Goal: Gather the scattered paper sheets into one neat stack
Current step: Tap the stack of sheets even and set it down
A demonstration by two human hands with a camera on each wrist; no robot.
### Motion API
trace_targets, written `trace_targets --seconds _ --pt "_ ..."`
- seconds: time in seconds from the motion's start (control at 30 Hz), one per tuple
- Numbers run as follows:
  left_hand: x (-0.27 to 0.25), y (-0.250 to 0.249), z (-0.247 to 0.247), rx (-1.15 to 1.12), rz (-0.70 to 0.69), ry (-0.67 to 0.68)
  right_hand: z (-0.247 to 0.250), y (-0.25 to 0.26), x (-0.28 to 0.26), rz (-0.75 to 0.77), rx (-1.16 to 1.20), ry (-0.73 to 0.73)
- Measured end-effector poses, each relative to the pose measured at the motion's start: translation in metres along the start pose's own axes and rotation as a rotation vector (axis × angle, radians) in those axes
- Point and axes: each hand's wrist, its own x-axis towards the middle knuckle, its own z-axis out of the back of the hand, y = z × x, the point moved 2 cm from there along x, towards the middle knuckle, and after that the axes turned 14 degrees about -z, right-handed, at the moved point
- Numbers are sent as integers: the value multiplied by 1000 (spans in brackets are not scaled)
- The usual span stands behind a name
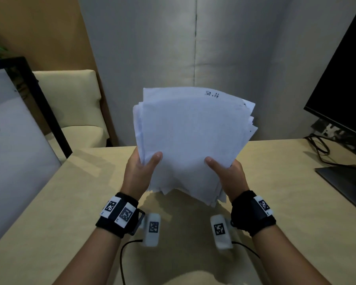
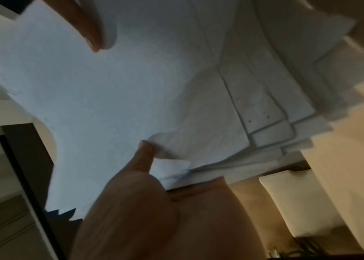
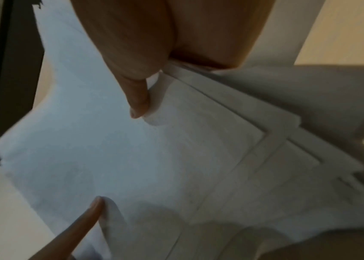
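Fingers of both hands grip the paper stack (image 1: 190, 140) above a tan desk (image 1: 280, 202) beside a monitor (image 1: 341, 83).

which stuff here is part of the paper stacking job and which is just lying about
Part of the job:
paper sheets
left hand
right hand
table

Just lying about:
monitor
cables
cream chair

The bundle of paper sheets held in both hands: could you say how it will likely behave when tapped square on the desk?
The bundle of paper sheets looks floppy, bowing between the left hand and right hand. Its staggered edges suggest sheets slide easily, so tapping on the desk probably aligns them.
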Motion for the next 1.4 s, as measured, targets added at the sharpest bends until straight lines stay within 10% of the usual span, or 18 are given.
trace_targets --seconds 1.4 --pt "11 18 -11 -163 9 -71 7 -11 25 73 -26 -34"
